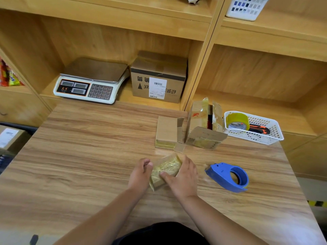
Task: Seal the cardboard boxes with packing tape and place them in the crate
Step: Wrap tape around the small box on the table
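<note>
Both grips were closed on the small box [165, 171] at mid-surface [88, 156] towards the near edge: the left hand [140, 171] curled against its left side, and the right hand [184, 177] wrapped its right side with the thumb pressing yellowish tape flat, so this box looked nearly sealed. The blue tape dispenser [228, 176] lay just right of it. Towards the far right corner, a second box [166, 132] with a loose flap and an open box [203, 128] seemingly awaited sealing, and all three had yet to enter what may be the crate [17, 129] off the left edge.
</note>
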A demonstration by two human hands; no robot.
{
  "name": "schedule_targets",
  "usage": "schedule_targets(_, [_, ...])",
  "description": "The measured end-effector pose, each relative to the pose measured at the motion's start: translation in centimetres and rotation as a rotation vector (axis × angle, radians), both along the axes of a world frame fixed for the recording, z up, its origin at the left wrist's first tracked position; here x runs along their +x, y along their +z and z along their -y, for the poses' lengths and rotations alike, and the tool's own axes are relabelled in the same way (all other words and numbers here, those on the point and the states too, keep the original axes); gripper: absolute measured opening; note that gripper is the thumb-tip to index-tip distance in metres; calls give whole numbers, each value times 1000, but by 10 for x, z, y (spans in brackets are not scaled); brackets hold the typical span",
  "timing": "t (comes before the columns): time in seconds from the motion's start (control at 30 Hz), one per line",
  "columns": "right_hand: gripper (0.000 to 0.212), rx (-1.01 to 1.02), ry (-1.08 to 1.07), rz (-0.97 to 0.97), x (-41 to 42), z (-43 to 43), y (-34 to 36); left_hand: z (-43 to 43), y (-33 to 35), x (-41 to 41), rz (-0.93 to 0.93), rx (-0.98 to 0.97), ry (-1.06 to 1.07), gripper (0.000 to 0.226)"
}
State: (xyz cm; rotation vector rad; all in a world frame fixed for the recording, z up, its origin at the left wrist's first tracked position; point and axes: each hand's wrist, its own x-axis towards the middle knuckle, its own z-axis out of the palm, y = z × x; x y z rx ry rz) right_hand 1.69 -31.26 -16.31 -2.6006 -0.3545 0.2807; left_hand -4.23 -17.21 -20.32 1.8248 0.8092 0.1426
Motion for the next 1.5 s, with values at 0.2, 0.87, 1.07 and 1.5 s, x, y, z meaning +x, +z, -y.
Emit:
schedule_targets(0.2, [118,-141,-50,-115,1,-18,-3,14,-8,-3,6,-38,-78,37])
schedule_targets(0.87, [22,43,-68,-51,32,5,-7,10,-5,-1,-5,-22,-169,15])
schedule_targets(1.07, [90,-179,9,-57,18,-19,-3,10,-5,0,10,-34,-153,11])
schedule_targets(1.5, [29,28,-33,-91,47,-4,-12,11,-3,-2,9,-20,-170,8])
